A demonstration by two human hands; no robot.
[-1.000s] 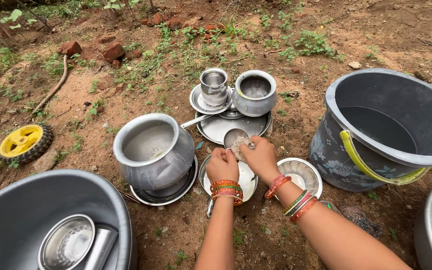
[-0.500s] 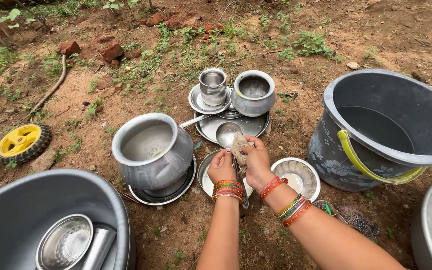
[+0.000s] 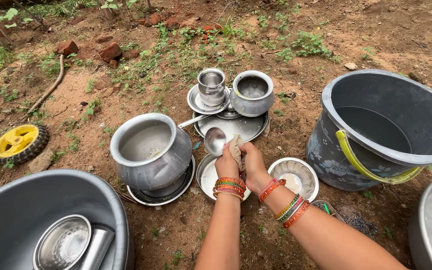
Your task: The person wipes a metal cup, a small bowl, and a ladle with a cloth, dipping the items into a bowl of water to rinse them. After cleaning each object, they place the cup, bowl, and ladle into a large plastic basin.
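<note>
While we crouch over bare earth, our forearms reach forward from the bottom edge, wrists bent inward so both hands meet. Our left hand [image 3: 226, 165] has its grip closed round the handle of a steel ladle [image 3: 215, 141], bowl tipped up and left, clear of the dirt. Our right hand [image 3: 254, 165] pinches a wet rag [image 3: 235, 147] against the handle, seemingly so it can be rubbed. Under them lies a steel plate [image 3: 207, 175], with a large pot [image 3: 148, 150] to the left. Farther off stands a smaller pot [image 3: 252, 92], and at right a grey bucket [image 3: 376, 125].
</note>
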